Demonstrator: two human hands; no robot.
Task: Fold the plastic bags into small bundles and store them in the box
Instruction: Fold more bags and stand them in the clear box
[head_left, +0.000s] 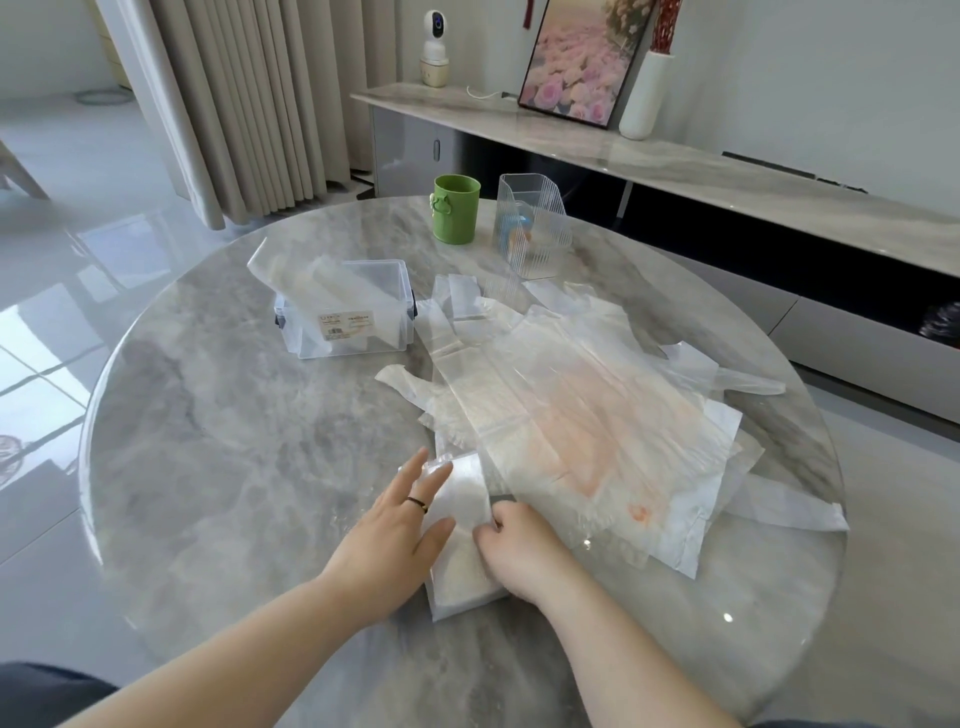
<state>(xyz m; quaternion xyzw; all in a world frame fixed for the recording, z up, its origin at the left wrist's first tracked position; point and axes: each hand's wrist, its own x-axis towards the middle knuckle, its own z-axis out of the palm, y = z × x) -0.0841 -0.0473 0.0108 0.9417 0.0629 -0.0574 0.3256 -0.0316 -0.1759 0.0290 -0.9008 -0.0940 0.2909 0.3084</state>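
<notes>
Crinkly translucent bag (465, 493): left hand (400, 530) presses flat, right hand (519, 551) pinches fold.

One box (353, 317), one green cup (456, 215), one ribbed holder (535, 234), several overlapping bags (587, 415).

Floor (62, 291): glossy pale tiles, bright reflections at left.
Curtain (249, 104): beige, pleated, reaching the floor.
Bench (234, 467): round, grey marbled top.
Sideboard (701, 176): long, marbled top, against a white wall (805, 67); carries a framed flower picture (582, 57), white vase (644, 88), small camera (434, 47).
</notes>
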